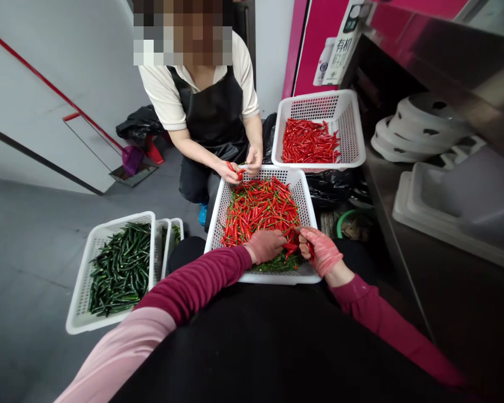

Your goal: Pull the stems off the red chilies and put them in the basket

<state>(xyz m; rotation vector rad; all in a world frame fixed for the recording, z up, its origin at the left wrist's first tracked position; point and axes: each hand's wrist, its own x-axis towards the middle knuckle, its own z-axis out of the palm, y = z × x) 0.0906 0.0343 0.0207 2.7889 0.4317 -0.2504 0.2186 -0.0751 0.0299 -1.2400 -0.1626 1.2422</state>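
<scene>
A white perforated basket (309, 215) in front of me holds a heap of red chili peppers (258, 207) with green stems. Both my hands wear thin pinkish gloves and are over the near part of this basket. My right hand (322, 250), at its right rim, has its fingers curled around a few red chilies (309, 250). Closed in a pinch, my left hand (266, 246) reaches in from the left, its fingertips at red chilies (292, 243) beside my right hand. Loose green stems (277, 263) lie below my hands.
Across the basket, a co-worker (210, 112) handles red chilies over its far rim. A second basket (353, 129) of red chilies stands behind right. Left on the floor is a basket (82, 280) of green chilies. A metal counter (382, 196) with stacked trays borders the right.
</scene>
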